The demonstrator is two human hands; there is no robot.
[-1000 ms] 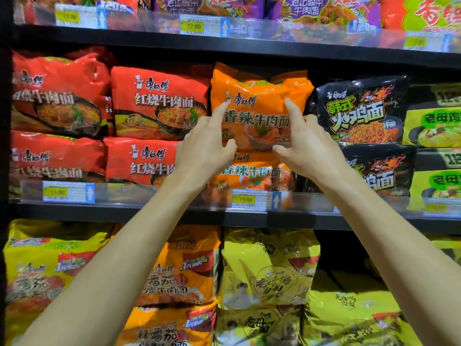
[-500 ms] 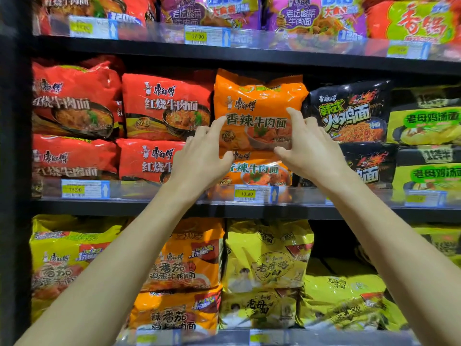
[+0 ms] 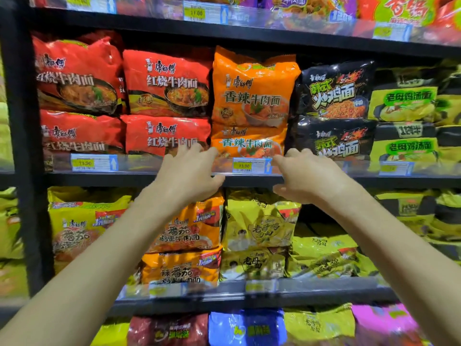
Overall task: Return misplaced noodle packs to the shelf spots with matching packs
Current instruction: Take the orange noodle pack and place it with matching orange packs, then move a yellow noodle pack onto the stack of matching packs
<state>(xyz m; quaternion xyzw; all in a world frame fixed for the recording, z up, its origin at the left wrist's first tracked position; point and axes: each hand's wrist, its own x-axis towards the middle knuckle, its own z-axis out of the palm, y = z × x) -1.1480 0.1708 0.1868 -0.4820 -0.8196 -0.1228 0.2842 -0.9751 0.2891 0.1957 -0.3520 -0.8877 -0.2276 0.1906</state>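
Head view: orange pack [image 3: 254,88] upright, front outward

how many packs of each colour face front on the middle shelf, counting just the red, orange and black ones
red packs: 4
orange packs: 2
black packs: 2
total: 8
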